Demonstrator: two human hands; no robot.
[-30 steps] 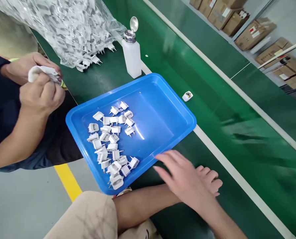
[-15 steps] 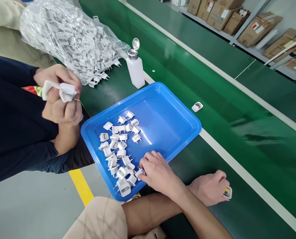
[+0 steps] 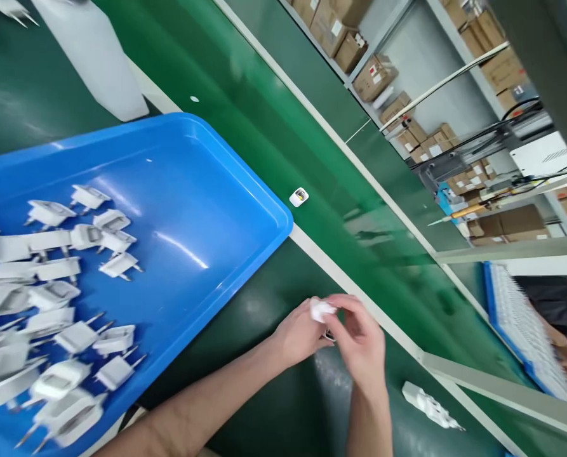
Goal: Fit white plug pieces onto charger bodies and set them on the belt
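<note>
Two bare hands are meeting over the dark green tabletop [image 3: 273, 406], just beyond the near corner of the tray. The left hand [image 3: 298, 331] and the right hand [image 3: 359, 346] are pressing together around one small white plastic plug piece [image 3: 321, 310], pinching it between the fingertips; a second part may be sitting between the palms, but motion blur is hiding it.

One shallow blue plastic tray [image 3: 245, 190] is lying to the left of the hands, holding a loose heap of white two-pin plug adapters [image 3: 68, 298] over its left half, while its right half is showing bare blue.

One white plastic dispenser bottle [image 3: 97, 57] is standing beyond the tray's far edge, its top cut off by the frame.

One small white square part with a yellow centre [image 3: 299, 197] is lying alone on the bright green conveyor belt [image 3: 312, 114], just past the tray's right corner.

One white assembled plug [image 3: 428, 404] is lying on the tabletop to the right of the right hand, apart from it.

Several brown cardboard cartons [image 3: 373, 76] with white labels are sitting on the shelving behind the belt; the label writing is too small to be read.

One further blue tray [image 3: 521, 330] of white parts is showing at the right edge.
</note>
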